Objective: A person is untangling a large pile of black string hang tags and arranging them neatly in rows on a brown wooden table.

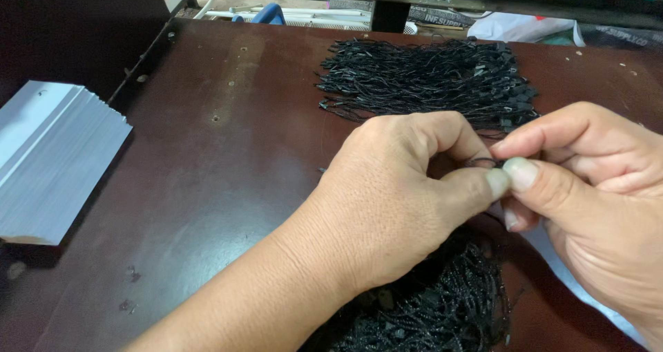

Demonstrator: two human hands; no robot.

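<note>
Stack of white cards at left edge, perhaps labels, white printed bags behind table

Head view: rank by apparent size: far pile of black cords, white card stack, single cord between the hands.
1. far pile of black cords and white card stack: look about alike; the stack is cut off at the frame edge, so unranked.
2. single cord, pinched between left hand and right hand: smallest.

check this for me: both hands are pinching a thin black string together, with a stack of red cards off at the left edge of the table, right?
Not quite. The stack of cards at the left edge is white, not red, as the head view shows. The rest holds: the left hand and right hand pinch a thin black string between them.
</note>
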